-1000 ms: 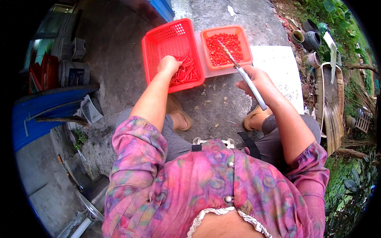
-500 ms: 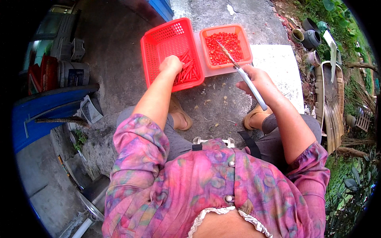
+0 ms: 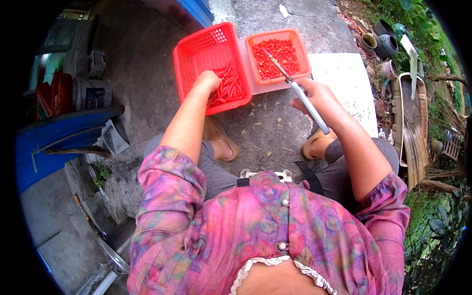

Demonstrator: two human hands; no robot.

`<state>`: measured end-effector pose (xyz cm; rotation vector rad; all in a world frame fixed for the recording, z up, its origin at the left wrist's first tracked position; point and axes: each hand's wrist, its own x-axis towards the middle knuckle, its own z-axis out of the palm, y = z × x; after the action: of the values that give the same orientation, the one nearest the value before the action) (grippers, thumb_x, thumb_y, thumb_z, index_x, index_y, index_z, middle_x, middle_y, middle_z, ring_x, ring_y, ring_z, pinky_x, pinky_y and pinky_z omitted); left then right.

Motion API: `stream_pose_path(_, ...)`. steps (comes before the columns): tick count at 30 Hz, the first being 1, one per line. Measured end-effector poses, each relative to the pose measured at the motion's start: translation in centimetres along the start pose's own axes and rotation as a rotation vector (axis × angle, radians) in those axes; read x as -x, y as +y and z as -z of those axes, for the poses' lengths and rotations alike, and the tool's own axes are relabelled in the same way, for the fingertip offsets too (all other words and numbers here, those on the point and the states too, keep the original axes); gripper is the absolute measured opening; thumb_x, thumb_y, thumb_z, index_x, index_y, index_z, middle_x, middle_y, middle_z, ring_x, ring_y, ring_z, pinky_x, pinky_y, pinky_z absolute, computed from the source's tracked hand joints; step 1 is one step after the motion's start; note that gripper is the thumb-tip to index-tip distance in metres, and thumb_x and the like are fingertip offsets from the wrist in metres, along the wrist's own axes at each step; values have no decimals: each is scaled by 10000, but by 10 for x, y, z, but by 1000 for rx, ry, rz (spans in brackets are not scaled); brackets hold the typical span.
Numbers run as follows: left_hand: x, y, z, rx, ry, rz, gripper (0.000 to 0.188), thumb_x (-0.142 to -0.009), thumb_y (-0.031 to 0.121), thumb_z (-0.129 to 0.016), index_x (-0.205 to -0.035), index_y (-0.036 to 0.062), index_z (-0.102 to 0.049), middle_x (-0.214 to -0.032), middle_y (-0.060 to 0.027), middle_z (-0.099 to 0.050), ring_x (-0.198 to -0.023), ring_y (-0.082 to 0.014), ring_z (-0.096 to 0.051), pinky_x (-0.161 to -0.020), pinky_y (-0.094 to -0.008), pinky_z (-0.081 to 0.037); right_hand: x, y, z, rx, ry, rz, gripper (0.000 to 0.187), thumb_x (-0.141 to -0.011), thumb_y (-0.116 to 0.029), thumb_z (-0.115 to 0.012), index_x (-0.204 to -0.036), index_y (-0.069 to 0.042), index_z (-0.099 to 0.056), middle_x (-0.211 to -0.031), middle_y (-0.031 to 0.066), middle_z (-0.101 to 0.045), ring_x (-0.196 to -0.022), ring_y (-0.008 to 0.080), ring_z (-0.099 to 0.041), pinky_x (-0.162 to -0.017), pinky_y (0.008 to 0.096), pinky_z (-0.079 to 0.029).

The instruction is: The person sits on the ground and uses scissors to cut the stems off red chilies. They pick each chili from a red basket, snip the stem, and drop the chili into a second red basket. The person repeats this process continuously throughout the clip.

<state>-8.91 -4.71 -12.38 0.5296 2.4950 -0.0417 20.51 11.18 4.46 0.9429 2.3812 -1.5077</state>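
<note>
Inside the red plastic basket [image 3: 182,59], my left hand [image 3: 209,81] is curled beside a heap of whole red chillies [image 3: 230,86]. Its fingertips are turned down and hidden, so what they hold, if anything, does not show. My right hand [image 3: 317,98] is closed around pale-handled scissors [image 3: 307,104], seen edge-on. Their stained metal blades point forward and left over the smaller orange-red basket [image 3: 306,61]. Small cut pieces of red chilli [image 3: 275,61] cover the bottom of that basket.
Both baskets rest on a low, pale board [image 3: 270,88], with a white slab [image 3: 341,93] to the right. My shod feet [image 3: 223,147] stand on concrete. Pots [image 3: 386,45] and plants line the right side; a blue panel [image 3: 64,142] and a bucket [image 3: 94,93] stand left.
My left hand has shifted slightly left within the red basket, uncovering more of the whole chillies. My right hand and the scissors have hardly moved.
</note>
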Motion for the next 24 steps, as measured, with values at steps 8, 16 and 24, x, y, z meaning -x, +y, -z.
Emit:
stream_pose_path(8, 33, 25, 11, -89, 1, 75, 426, -754, 304, -704, -1090, 51, -638, -1165, -161, -592, -1089, -307, -569, -909, -381, -456, 3, -4, 1, 4, -14, -19, 285, -704, -165, -692, -926, -21, -584, -796, 157, -628, -766, 273, -627, -690, 377, -460)
stream_pose_path(16, 71, 30, 74, 815, -344, -145, 107, -913, 162, -523, -939, 79, -585, -756, -43, -640, -568, -120, -609, -504, -253, -493, -5, 13, -2, -36, 21, 42, 357, -720, -153, -691, -1035, -23, -585, -778, 106, -614, -717, 209, -604, -641, 327, -459)
stream_pose_path(24, 157, 51, 107, 1338, -641, -343, 112, -943, 145, -474, -945, 61, -548, -720, -29, -602, -533, -79, -544, -459, -201, -458, 4, -2, -6, -272, -140, 119, 417, -771, -104, -670, -1158, -48, -526, -751, -16, -526, -604, 60, -480, -512, 221, -395)
